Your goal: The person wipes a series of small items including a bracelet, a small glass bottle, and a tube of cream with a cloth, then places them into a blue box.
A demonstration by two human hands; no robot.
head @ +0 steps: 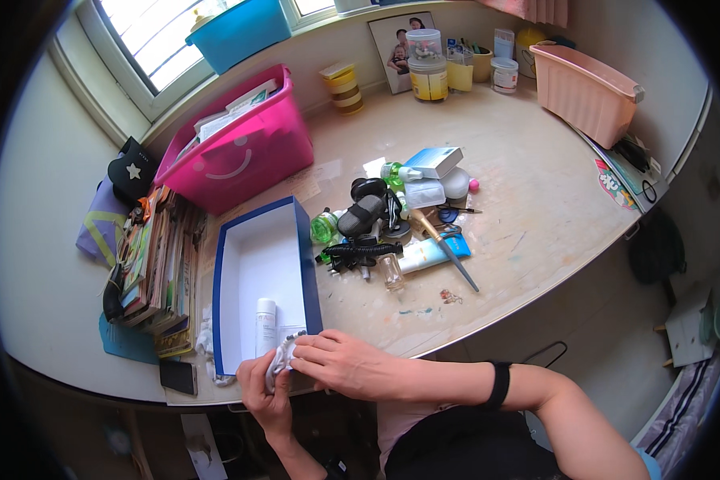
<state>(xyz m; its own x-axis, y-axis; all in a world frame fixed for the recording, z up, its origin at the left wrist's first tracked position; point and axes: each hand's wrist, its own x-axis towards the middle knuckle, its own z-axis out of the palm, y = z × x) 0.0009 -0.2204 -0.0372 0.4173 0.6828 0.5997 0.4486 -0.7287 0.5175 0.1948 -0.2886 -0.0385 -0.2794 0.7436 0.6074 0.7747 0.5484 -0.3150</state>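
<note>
My left hand grips a white looped cord or cable bundle at the near end of a blue box with a white inside. A strand of dark and pale beads shows at the top of the bundle. My right hand bends over the same bundle from the right, its fingertips on it; part of the bundle is hidden behind those fingers. Inside the box a white capped bottle lies beside a small clear flat item, partly covered by my hands.
Right of the box is a pile with a black coiled cord, a makeup brush, a blue-and-white tube and a green bottle. Stacked books and a phone lie left. A pink bin stands behind.
</note>
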